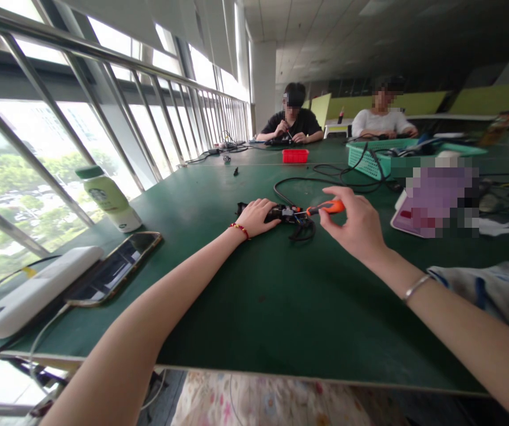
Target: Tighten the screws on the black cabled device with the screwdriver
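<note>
On the green table, my left hand (pixel 258 218) lies over a dark device (pixel 286 214) with exposed wiring, its fingers wrapped on the left part and hiding much of it. An orange and black screwdriver (pixel 327 207) points left, its shaft reaching the device's exposed right end. Around the screwdriver handle curls my right hand (pixel 356 222); thumb and index finger stand apart on either side, and the handle's rear end meets the hand. Whether the tip sits in a screw is too small to tell. A black cable (pixel 302 231) loops beside the device.
At left are a bottle (pixel 109 200), a phone (pixel 116 269) and a white power strip (pixel 36 293). Further back stand a red box (pixel 295 156) and a green basket (pixel 365 161). A purple object (pixel 436 201) and cloth (pixel 489 290) lie right. Two people sit across.
</note>
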A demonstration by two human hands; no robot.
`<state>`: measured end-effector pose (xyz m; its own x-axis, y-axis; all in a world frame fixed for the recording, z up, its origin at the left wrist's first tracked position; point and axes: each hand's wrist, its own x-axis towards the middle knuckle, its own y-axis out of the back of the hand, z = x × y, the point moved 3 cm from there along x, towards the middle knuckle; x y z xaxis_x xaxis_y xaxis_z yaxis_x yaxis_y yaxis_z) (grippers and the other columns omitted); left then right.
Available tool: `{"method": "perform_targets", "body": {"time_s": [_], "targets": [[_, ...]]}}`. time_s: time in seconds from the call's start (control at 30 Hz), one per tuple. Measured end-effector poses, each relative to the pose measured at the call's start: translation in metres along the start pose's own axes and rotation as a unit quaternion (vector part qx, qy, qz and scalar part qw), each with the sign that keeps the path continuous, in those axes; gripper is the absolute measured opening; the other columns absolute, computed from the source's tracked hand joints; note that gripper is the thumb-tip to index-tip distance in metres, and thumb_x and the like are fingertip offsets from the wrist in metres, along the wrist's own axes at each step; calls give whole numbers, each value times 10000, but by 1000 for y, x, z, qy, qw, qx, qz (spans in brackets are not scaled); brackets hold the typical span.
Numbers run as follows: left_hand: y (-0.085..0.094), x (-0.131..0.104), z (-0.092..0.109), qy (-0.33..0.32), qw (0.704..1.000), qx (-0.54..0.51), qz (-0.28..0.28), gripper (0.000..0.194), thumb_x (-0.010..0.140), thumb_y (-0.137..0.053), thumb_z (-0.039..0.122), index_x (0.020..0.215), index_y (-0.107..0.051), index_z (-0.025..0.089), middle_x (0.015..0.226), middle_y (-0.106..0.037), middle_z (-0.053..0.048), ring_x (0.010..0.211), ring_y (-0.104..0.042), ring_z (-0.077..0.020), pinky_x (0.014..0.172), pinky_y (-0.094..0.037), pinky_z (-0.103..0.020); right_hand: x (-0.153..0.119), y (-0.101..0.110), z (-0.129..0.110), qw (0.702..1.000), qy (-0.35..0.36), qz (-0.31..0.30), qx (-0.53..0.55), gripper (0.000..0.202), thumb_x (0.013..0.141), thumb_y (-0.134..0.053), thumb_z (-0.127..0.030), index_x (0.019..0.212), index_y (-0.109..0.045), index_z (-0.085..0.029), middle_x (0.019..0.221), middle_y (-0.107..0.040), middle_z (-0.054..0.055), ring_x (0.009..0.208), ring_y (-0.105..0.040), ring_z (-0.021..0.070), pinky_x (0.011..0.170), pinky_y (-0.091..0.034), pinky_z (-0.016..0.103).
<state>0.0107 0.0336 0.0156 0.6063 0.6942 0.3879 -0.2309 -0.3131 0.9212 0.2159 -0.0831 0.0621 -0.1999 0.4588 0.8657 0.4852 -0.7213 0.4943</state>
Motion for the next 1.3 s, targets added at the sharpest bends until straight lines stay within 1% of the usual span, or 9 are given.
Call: {"method": "perform_targets", "body": {"time_s": [0.1, 0.23, 0.3, 0.53, 0.73, 0.87, 0.93, 1.1, 1.3], "targets": [[-1, 0, 0, 4, 1000, 2, 2, 459, 860, -481, 479, 1202, -539, 179, 1150, -591, -93, 1046, -544, -253, 953, -409, -390, 0, 0, 0, 1000, 12, 7, 7, 337, 807, -525, -235, 1142, -538, -192, 889, -675, 59, 787, -621, 216, 750, -477, 346], [-2, -1, -1, 9, 1000, 9, 9, 475, 853, -484, 501, 1198, -544, 180, 1142, -598, -90, 1055, -547, -256, 973, -394, -399, -2, -3, 3, 999, -28, -24, -20, 216, 815, -554, -338, 994, -600, -225, 680, -641, 23, 703, -603, 226, 661, -465, 336], [-3, -1, -2, 13, 1000, 8, 7, 482, 852, -485, 505, 1207, -542, 183, 1137, -602, -88, 1060, -547, -258, 973, -394, -399, -3, -4, 4, 999, -38, -30, -24, 214, 821, -556, -366, 974, -607, -225, 652, -631, 18, 678, -598, 224, 622, -457, 324], [-3, 0, -2, 18, 1000, -5, 1, 464, 848, -487, 494, 1197, -544, 193, 1115, -605, -90, 1052, -544, -260, 955, -405, -409, 0, 0, -1, 1000, 10, 4, 19, 357, 808, -530, -231, 1165, -526, -201, 917, -672, 61, 787, -620, 217, 763, -487, 360], [-3, 0, -2, 15, 1000, 0, 2, 472, 851, -479, 502, 1204, -542, 194, 1119, -606, -87, 1048, -545, -257, 949, -408, -400, -2, -2, 3, 999, -22, -22, -13, 215, 817, -568, -359, 984, -602, -228, 678, -645, 25, 708, -595, 234, 672, -476, 352], [-3, 0, -2, 14, 1000, 1, 2, 476, 850, -483, 500, 1201, -545, 184, 1115, -605, -94, 1045, -548, -259, 946, -411, -403, -1, -1, 0, 1000, 18, -3, 14, 346, 807, -550, -248, 1151, -545, -209, 935, -685, 63, 803, -618, 228, 779, -484, 377], [-3, 0, -2, 15, 1000, 3, 2, 472, 850, -484, 498, 1199, -545, 187, 1112, -607, -92, 1044, -548, -260, 944, -413, -405, -1, -1, -2, 1000, 26, -2, 18, 377, 798, -550, -228, 1174, -533, -215, 984, -679, 67, 839, -623, 231, 810, -482, 386], [-4, 0, -3, 14, 1000, 9, 2, 472, 851, -475, 506, 1201, -542, 197, 1118, -608, -86, 1043, -550, -259, 945, -412, -402, -1, -2, 0, 1000, -1, -20, -9, 182, 811, -576, -332, 968, -599, -242, 714, -653, 17, 717, -600, 223, 722, -492, 358], [-4, -1, -2, 13, 1000, 11, 3, 486, 854, -476, 505, 1209, -546, 180, 1122, -613, -89, 1040, -553, -264, 939, -416, -398, -1, 0, -1, 999, 46, 12, 6, 346, 811, -544, -213, 1156, -528, -198, 965, -678, 64, 840, -619, 215, 802, -488, 355]]}}
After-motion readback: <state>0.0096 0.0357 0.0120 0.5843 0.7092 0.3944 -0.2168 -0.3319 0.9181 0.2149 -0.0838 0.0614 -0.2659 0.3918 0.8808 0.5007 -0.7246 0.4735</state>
